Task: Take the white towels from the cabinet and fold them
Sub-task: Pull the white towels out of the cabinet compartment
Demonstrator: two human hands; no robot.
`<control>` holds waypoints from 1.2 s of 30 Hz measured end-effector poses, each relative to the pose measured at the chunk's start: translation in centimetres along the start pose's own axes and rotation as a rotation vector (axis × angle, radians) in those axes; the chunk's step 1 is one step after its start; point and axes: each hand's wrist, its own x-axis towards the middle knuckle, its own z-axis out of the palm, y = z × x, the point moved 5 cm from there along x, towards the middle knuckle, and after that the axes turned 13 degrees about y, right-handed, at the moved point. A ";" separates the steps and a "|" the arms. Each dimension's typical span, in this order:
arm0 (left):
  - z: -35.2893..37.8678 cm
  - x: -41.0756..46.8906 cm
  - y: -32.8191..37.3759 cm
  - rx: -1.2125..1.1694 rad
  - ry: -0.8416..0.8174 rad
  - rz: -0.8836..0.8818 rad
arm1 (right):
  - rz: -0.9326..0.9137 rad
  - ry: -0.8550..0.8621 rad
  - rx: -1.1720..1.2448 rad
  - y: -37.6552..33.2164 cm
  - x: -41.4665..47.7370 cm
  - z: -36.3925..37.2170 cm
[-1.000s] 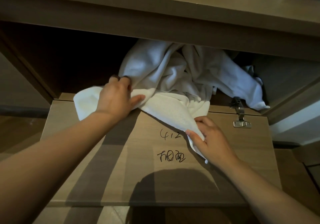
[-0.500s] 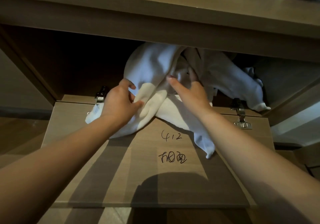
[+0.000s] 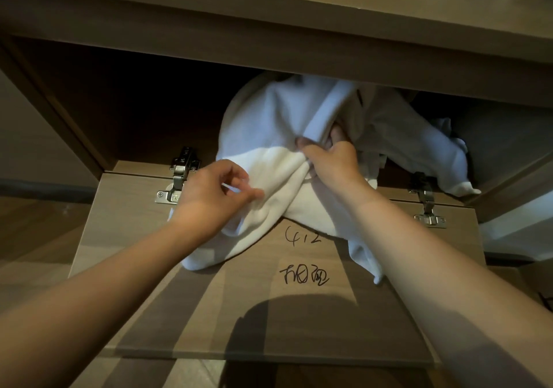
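Observation:
A heap of white towels [image 3: 269, 124] fills the right half of the open cabinet [image 3: 125, 112]. One creamy white towel [image 3: 269, 208] spills out of the heap onto the lowered cabinet door [image 3: 209, 312]. My right hand [image 3: 332, 163] grips a bunched fold of this towel at the cabinet mouth, its fingertips buried in the cloth. My left hand [image 3: 215, 190] hovers at the towel's left side with loosely curled fingers. Only its thumb tip touches the cloth, and it holds nothing.
The door lies flat like a shelf, with handwriting [image 3: 303, 256] on it and a metal hinge at each back corner [image 3: 179, 178] [image 3: 428, 205]. A shelf board [image 3: 269, 28] overhangs the opening. The cabinet's left half is dark. Wooden floor [image 3: 36, 232] lies to the left.
My right hand left the towel's front corner, reached to the cabinet mouth and gripped a fold there. My left hand let go of the towel's left end and opened.

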 end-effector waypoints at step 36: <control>0.6 -1.4 -1.3 -0.422 0.028 -0.484 | -0.195 -0.156 -0.172 -2.1 -5.2 -3.7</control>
